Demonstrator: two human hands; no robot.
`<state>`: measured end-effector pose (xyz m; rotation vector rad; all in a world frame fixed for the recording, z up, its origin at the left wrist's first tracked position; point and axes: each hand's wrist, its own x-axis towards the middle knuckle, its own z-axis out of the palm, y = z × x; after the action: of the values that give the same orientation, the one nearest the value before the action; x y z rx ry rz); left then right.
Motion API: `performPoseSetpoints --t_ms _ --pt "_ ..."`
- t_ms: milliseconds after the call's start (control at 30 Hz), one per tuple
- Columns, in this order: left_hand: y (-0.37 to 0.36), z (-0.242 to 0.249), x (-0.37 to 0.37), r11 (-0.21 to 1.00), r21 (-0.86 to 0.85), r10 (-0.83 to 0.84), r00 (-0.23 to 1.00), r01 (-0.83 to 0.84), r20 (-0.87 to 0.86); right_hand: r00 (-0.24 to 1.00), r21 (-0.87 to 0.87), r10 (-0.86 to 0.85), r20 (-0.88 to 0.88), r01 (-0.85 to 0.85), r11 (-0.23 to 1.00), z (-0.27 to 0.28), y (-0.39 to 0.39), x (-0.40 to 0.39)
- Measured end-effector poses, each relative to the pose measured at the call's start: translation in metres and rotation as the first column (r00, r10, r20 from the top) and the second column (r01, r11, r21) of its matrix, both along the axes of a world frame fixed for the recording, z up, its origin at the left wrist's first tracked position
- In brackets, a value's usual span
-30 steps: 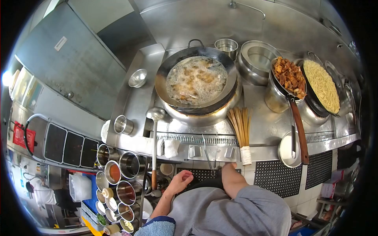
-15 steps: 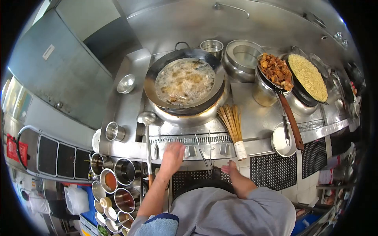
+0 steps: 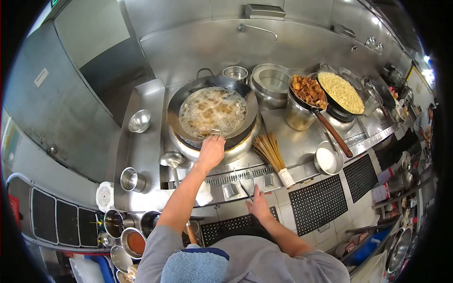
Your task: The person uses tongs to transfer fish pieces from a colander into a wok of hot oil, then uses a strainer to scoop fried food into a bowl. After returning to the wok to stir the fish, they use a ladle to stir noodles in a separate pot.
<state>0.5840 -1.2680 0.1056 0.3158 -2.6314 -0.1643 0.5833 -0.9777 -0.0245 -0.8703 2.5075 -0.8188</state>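
Observation:
My left hand (image 3: 211, 150) reaches over the near rim of a large wok (image 3: 175, 106) of bubbling oil. Its fingers are pinched together; a small light-coloured bit shows just past the fingertips, too small to name. Pale and brown pieces float in the oil. Below my left forearm lies a steel ladle (image 3: 171, 159), its handle partly hidden by the arm. My right hand (image 3: 258, 205) is at the stove's front edge, thumb and fingers apart, close to the dark end of a thin metal utensil (image 3: 244, 188). A bundle of thin sticks (image 3: 269, 150) lies right of it.
Fried brown pieces (image 3: 309, 90) fill a strainer over a pot, its wooden handle (image 3: 336, 136) jutting forward. Noodles (image 3: 340, 92) heap in a pan farther right. A bowl of white contents (image 3: 326, 159) sits at the front edge. Sauce pots (image 3: 136, 241) stand at lower left.
My left hand has moved forward from above the stove's front panel to the wok's near rim. My right hand has come in towards the thin utensil. The camera view has tilted up.

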Motion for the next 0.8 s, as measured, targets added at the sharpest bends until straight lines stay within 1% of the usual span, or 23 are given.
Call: performPoseSetpoints --t_ms 33,100,133,167,233,267,300,367,400,500,533,600,633,667,700,767,800 --pt "-0.002 -0.008 -0.001 0.999 0.052 -0.013 1.0 0.013 -0.009 1.0 -0.012 -0.015 -0.01 0.014 1.0 -0.014 -0.003 -0.002" --pt "-0.01 -0.027 -0.017 0.993 0.11 0.046 0.997 -0.052 0.064 0.998 -0.039 -0.049 -0.026 0.048 0.998 -0.037 -0.004 -0.009" --pt "-0.007 -0.028 -0.019 0.987 0.136 0.071 0.992 -0.085 0.101 0.998 -0.004 -0.047 0.031 0.047 0.999 -0.031 -0.004 -0.013" --pt "-0.001 -0.031 -0.017 0.984 0.149 0.088 0.993 -0.1 0.085 0.999 0.014 -0.023 0.034 0.022 1.0 -0.027 -0.002 -0.014" --pt "0.014 -0.005 -0.016 0.976 0.172 0.13 0.991 -0.133 0.029 0.999 0.043 0.034 0.017 -0.034 0.998 -0.018 -0.002 -0.027" --pt "0.021 0.011 -0.011 0.976 0.188 0.124 0.99 -0.11 -0.064 1.0 0.053 -0.004 0.013 0.003 0.999 -0.018 -0.003 -0.029" --pt "0.012 0.018 -0.019 0.975 0.204 0.105 0.992 -0.09 -0.066 0.999 0.003 0.0 0.044 0.0 1.0 -0.012 -0.01 -0.038" --pt "0.009 0.006 -0.011 0.958 0.277 0.083 0.996 -0.075 -0.02 0.988 -0.05 0.021 0.153 -0.013 0.999 -0.006 0.0 -0.035" --pt "0.004 -0.007 -0.011 0.954 0.29 0.088 0.996 -0.075 -0.033 0.981 -0.003 0.01 0.193 -0.009 1.0 0.01 0.0 -0.033" --pt "0.004 -0.011 -0.01 0.964 0.226 0.156 0.987 -0.141 -0.048 0.991 -0.097 -0.005 0.135 0.018 0.995 0.021 0.009 -0.032" --pt "0.012 0.003 -0.008 0.972 0.211 0.133 0.982 -0.103 -0.133 0.985 -0.133 0.019 0.171 0.004 0.991 0.016 0.014 -0.038" --pt "0.008 0.024 -0.011 0.972 0.226 0.093 0.985 -0.058 -0.147 0.993 -0.252 -0.004 0.12 0.034 0.967 -0.032 0.018 -0.058" --pt "0.012 0.02 -0.006 0.965 0.257 0.079 0.987 -0.041 -0.142 0.994 -0.287 -0.018 0.106 0.048 0.957 -0.036 0.028 -0.053" --pt "0.004 0.003 -0.008 0.96 0.276 0.079 0.992 -0.048 -0.102 0.972 -0.266 -0.031 0.234 0.094 0.959 -0.037 0.034 -0.06" --pt "0.001 0.0 -0.009 0.958 0.276 0.103 0.992 -0.079 -0.074 0.934 -0.236 -0.052 0.354 0.143 0.961 -0.017 0.036 -0.062" --pt "-0.001 -0.007 -0.007 0.954 0.269 0.142 0.99 -0.135 -0.008 0.859 -0.213 -0.105 0.502 0.241 0.947 0.039 0.039 -0.05" --pt "0.008 0.002 -0.004 0.962 0.252 0.127 0.989 -0.105 -0.071 0.773 -0.291 -0.08 0.629 0.33 0.898 0.055 0.038 -0.045"
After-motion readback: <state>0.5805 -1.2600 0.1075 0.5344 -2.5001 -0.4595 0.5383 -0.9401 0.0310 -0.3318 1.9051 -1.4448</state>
